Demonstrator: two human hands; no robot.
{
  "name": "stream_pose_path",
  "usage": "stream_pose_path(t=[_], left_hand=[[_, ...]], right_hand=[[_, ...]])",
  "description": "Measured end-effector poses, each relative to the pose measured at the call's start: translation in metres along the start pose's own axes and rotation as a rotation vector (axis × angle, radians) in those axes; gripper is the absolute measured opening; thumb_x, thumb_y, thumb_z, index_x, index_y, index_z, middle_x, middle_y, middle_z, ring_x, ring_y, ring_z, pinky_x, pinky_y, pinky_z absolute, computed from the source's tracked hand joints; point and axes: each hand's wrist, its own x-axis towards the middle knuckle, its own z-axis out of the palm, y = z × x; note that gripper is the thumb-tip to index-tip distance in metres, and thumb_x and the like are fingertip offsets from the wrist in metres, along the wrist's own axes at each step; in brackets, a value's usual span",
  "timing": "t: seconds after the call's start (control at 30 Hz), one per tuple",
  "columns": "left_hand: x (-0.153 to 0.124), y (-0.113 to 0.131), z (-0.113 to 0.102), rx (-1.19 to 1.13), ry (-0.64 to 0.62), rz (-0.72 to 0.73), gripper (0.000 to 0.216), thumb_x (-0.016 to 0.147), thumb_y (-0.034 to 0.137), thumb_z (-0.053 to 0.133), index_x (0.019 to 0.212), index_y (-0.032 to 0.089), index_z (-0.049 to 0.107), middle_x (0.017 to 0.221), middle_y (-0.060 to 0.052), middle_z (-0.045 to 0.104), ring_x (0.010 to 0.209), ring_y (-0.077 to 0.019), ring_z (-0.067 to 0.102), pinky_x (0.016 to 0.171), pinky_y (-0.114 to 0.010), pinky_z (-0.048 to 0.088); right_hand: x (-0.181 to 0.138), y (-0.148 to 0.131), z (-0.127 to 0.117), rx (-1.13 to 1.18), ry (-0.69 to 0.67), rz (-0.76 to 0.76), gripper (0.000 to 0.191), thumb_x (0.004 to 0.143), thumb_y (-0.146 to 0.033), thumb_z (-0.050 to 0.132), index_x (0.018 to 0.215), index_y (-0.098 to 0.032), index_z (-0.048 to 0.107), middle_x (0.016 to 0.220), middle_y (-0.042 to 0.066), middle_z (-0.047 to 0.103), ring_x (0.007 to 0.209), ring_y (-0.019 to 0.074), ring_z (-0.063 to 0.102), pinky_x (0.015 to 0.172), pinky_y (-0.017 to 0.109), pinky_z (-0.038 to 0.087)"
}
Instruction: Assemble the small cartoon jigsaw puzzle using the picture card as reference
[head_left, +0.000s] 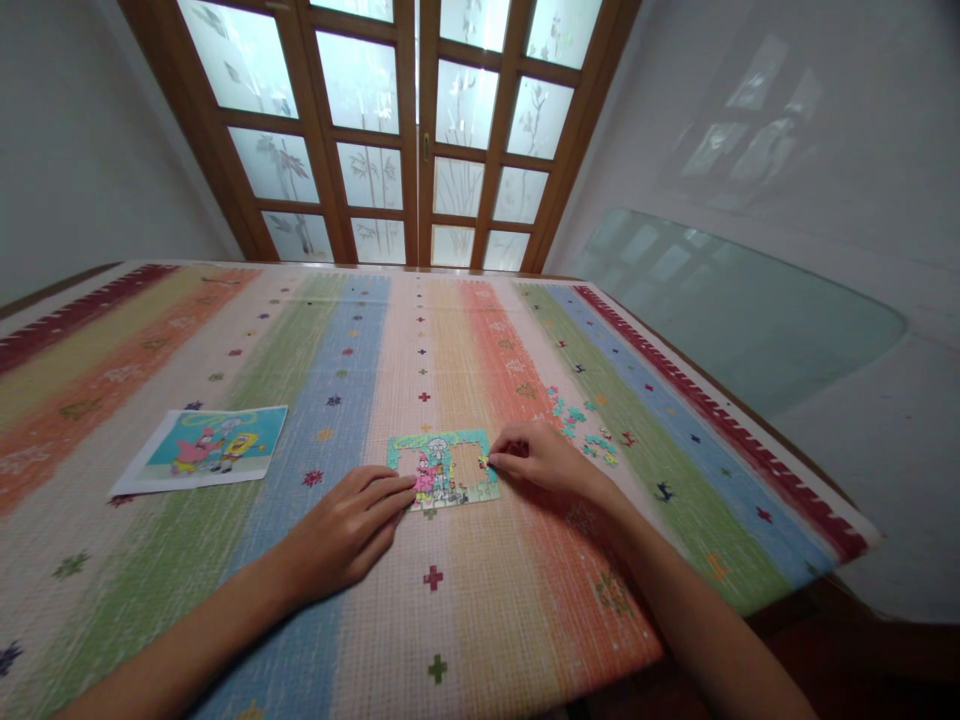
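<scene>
A partly assembled jigsaw puzzle (pixel 441 494) with cartoon figures lies on the striped tablecloth, its border joined and gaps showing the cloth inside. My left hand (pixel 360 520) rests at its lower left edge, fingers stretched out and fingertips touching it. At the right edge, my right hand (pixel 541 455) pinches thumb and forefinger together on a small yellowish puzzle piece (pixel 483 462), partly hidden by the fingertips. Loose puzzle pieces (pixel 576 414), mostly turquoise, are scattered just beyond my right hand. To the left lies a printed reference picture (pixel 217 447) of the same cartoon figures.
The striped tablecloth (pixel 300 340) covers a broad table. Wooden doors with frosted panes (pixel 367 175) stand behind its far edge. A white wall (pixel 847 180) with a pale glassy panel (pixel 735 300) runs along the right side.
</scene>
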Motion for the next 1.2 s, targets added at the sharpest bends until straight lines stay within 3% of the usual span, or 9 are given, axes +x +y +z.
stream_pose_path(t=[0.23,0.5,0.87,1.03,1.2], left_hand=[[-0.001,-0.001,0.001,-0.004,0.004,0.002,0.038,0.101,0.012,0.049,0.136,0.017,0.063,0.126,-0.011,0.072,0.115,-0.0261,0.063,0.098,-0.046,0.058],[0.0,0.0,0.001,0.003,-0.015,0.002,0.036,0.102,0.013,0.049,0.135,0.017,0.062,0.127,-0.011,0.072,0.115,-0.0261,0.063,0.098,-0.047,0.058],[-0.001,0.0,0.001,-0.009,-0.008,-0.006,0.039,0.101,0.013,0.049,0.137,0.019,0.062,0.127,-0.011,0.072,0.116,-0.0261,0.063,0.099,-0.047,0.057],[-0.001,0.0,0.001,-0.024,-0.003,-0.013,0.04,0.101,0.012,0.049,0.138,0.019,0.062,0.127,-0.011,0.072,0.116,-0.0262,0.063,0.099,-0.047,0.057],[-0.001,0.0,0.001,-0.008,-0.006,-0.003,0.038,0.101,0.013,0.049,0.136,0.017,0.062,0.128,-0.011,0.071,0.116,-0.0268,0.063,0.099,-0.048,0.057]], right_hand=[[-0.004,-0.001,-0.003,-0.088,-0.071,-0.106,0.021,0.092,-0.011,0.066,0.106,-0.022,0.078,0.094,0.005,0.064,0.078,0.0164,0.06,0.073,0.031,0.05],[-0.003,-0.003,0.002,-0.104,-0.085,-0.117,0.004,0.092,-0.019,0.073,0.095,-0.018,0.071,0.093,0.004,0.06,0.079,0.0164,0.057,0.071,0.029,0.047],[-0.002,-0.008,0.012,-0.194,-0.016,-0.181,0.004,0.096,-0.023,0.07,0.1,-0.022,0.072,0.103,0.007,0.062,0.1,0.0222,0.06,0.09,0.037,0.05],[-0.001,-0.01,0.017,-0.184,0.001,-0.193,0.01,0.097,-0.022,0.066,0.104,-0.022,0.073,0.107,0.008,0.063,0.1,0.0216,0.059,0.091,0.038,0.049],[0.0,-0.016,0.018,-0.169,0.019,-0.2,0.002,0.094,-0.022,0.071,0.096,-0.02,0.071,0.102,0.007,0.065,0.1,0.0222,0.058,0.09,0.037,0.047]])
